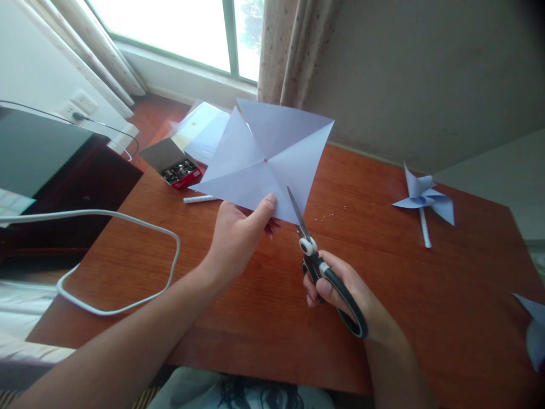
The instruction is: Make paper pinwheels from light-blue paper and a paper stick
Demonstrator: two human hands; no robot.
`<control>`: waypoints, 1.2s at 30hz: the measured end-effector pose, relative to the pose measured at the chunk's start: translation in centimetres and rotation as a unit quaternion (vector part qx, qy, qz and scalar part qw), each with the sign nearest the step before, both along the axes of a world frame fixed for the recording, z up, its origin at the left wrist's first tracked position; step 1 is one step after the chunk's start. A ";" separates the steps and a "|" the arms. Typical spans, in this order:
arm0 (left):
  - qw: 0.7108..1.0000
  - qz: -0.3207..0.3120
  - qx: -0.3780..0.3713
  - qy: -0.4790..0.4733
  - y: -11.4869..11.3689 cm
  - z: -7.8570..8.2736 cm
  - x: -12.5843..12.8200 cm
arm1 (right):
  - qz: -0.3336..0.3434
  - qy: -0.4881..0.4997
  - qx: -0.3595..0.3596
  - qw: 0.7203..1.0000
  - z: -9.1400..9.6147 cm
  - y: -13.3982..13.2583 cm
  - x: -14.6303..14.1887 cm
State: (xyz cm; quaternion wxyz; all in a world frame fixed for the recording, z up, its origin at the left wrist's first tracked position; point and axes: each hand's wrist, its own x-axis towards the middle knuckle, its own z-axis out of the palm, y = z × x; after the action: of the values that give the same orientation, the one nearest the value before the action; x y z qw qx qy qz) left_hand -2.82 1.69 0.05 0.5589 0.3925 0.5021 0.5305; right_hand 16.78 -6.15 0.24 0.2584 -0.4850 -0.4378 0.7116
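A square sheet of white paper (293,133), creased along its diagonals, is pinched at its near edge by my left hand (238,233), thumb on top. A slit runs in from its far corner toward the middle, where a small reddish mark shows. My right hand (340,284) grips a pair of scissors (313,255) with black and white handles. One blade lies over the paper near its closest corner; the other blade is mostly hidden beneath the sheet.
On the wooden table (264,318) lie a finished paper pinwheel (421,196), part of another pinwheel (535,335) at the right edge, an open box of metal pins (181,170), a rolled paper stick (199,199) and a white cable (128,215). Clear plastic sleeves (206,128) lie behind.
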 end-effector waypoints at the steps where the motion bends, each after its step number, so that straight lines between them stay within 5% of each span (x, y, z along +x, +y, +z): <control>1: 1.000 0.000 0.000 0.001 0.0 0.0 0.0 | -0.001 -0.001 0.000 1.000 0.0 0.0 0.0; 36: 1.000 0.001 -0.011 0.001 0.0 0.2 0.0 | 0.001 -0.019 -0.001 1.000 0.1 0.1 -0.1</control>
State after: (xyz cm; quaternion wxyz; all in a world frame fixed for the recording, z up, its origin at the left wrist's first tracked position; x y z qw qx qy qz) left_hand -2.83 1.69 0.27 0.5620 0.3867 0.5089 0.5250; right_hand 16.65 -6.09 0.37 0.2482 -0.4984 -0.4425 0.7030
